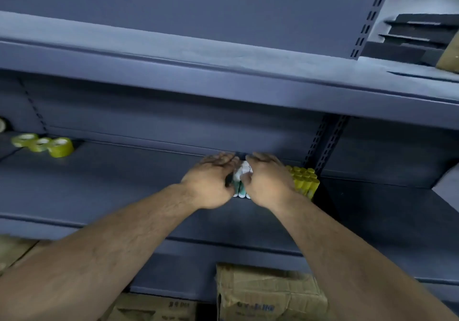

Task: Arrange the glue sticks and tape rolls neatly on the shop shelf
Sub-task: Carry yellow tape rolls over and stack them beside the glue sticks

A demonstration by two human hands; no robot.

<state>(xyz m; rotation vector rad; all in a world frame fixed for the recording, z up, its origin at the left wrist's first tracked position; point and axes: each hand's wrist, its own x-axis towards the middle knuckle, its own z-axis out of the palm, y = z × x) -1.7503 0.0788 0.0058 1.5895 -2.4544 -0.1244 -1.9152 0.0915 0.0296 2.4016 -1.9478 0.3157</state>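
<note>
Glue sticks, white-green [242,181]: upright on shelf [124,184], pressed between my left hand [211,181] and right hand [269,181], fingers straight, likely squaring cluster beside yellow glue sticks [304,181]. Tape rolls [43,144]: far left, well apart.

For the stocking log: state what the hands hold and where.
Left hand and right hand press the bundle of white-and-green glue sticks between them, one on each side.

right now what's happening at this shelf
A person is stocking a shop shelf. The left hand and right hand press a small bunch of white-and-green glue sticks together from both sides, just left of a block of yellow glue sticks. Three tape rolls lie at the shelf's far left. Cardboard boxes sit below.
</note>
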